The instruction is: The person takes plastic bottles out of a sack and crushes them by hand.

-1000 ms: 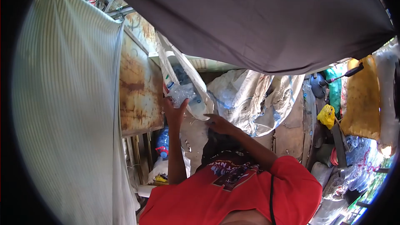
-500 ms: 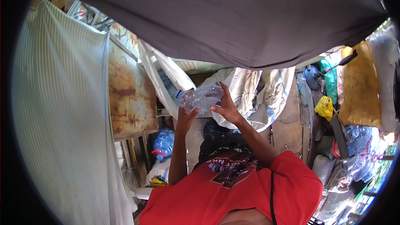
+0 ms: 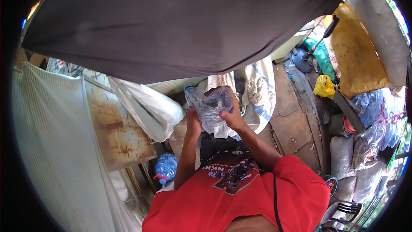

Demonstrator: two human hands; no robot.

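A crumpled clear plastic bottle (image 3: 208,108) is held in front of my chest, its blue-tinted neck end pointing up and left. My left hand (image 3: 194,122) grips its left side from below, thumb against the plastic. On the other side, my right hand (image 3: 232,112) clasps the wider end, with the thumb at the front and the fingers partly hidden behind. Just beyond the bottle, a large white woven sack (image 3: 259,88) hangs with its mouth open. Another white sack (image 3: 161,107) is to the left of my hands.
A large blue-tinted bottle (image 3: 166,166) lies low on the left, near a rusty metal panel (image 3: 116,124). A striped curtain (image 3: 56,146) hangs at far left, and dark cloth (image 3: 180,21) overhead. Wooden boards (image 3: 292,124), a yellow bag (image 3: 324,87) and filled sacks (image 3: 342,157) are to the right.
My view has shifted and tilted. The bottle has turned in my hands, its neck now pointing more upward, and it looks more crumpled. Both hands still hold it.
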